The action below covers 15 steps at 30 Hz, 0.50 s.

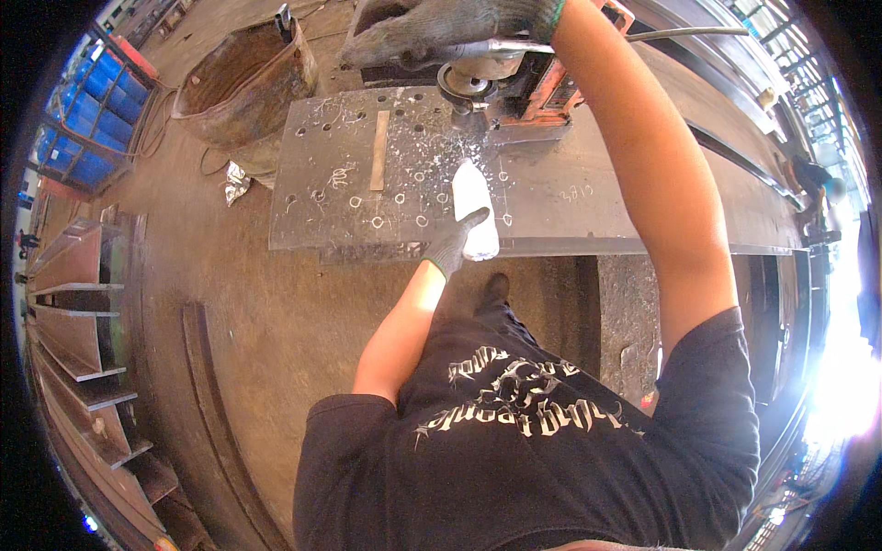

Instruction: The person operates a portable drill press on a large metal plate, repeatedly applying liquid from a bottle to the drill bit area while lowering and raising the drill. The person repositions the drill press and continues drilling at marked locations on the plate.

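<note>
My left hand [452, 246], in a grey glove, is wrapped round a white squeeze bottle [474, 207]. The bottle's narrow tip points away from me toward the drill's cutting end. My right hand [450, 29], gloved with a green cuff, reaches over the top of an orange and silver drill machine [551, 92]. Its fingers look curled, but what they grip is hidden. Beneath the drill lies a dark steel plate [312, 207] with several drilled holes and white chalk circles. Pale shavings and wet spots surround the drill's lower end. A flat metal strip [378, 151] rests on the plate.
A rusty cut-open drum [243, 87] stands at the far left, crumpled foil [237, 182] below it. Blue barrels [101, 101] sit in a rack beyond. Steel beams [78, 321] line the left side. A cable [689, 33] leads right from the drill; a person [813, 179] is far right.
</note>
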### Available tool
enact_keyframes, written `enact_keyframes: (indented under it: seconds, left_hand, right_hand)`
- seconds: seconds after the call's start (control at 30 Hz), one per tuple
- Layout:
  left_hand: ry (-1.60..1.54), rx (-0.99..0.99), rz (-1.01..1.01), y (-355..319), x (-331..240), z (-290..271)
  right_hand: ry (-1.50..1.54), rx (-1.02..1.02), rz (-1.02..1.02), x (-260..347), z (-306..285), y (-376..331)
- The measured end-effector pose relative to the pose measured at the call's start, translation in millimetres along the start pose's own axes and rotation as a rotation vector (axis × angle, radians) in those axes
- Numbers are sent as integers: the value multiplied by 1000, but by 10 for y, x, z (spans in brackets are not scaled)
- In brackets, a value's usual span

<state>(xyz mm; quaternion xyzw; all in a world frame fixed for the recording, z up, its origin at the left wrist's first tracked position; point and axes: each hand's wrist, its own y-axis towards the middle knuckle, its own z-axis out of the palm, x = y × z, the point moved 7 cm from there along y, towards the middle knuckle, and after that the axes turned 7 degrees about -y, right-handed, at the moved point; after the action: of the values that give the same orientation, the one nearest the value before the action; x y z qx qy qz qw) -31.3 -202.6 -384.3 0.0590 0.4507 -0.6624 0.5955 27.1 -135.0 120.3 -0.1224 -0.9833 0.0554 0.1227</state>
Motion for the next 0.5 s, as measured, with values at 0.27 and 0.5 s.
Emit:
enact_keyframes:
  seconds: [0.27, 0.5]
  left_hand:
    - [21, 98, -75, -23, 48, 165]
    - [58, 56, -60, 20, 12, 19]
  right_hand:
    - [19, -570, 320, -456, -857, -526]
    - [289, -526, 198, -413, -737, -469]
